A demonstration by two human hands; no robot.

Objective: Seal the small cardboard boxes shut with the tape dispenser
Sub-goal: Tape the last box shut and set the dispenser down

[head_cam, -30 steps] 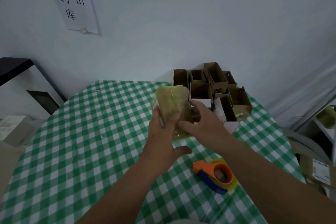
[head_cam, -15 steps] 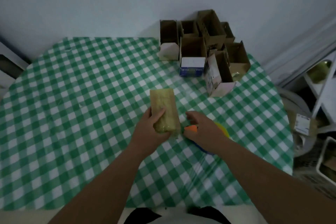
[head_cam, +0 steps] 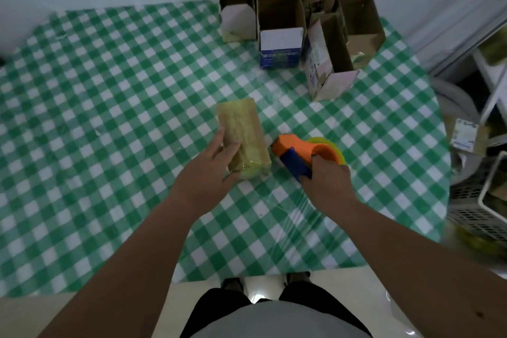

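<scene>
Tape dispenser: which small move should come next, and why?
Probably lift the dispenser onto the box. The right hand already grips its blue handle, and the left hand holds the box on the table beside it.

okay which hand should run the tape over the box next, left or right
Right. The right hand already grips the tape dispenser by its blue handle, just beside the box. The left hand holds the box steady on the table, so it isn't free.

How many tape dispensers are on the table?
1. The tape dispenser lies right of the taped box, gripped by the right hand. Open boxes behind could hide others.
</scene>
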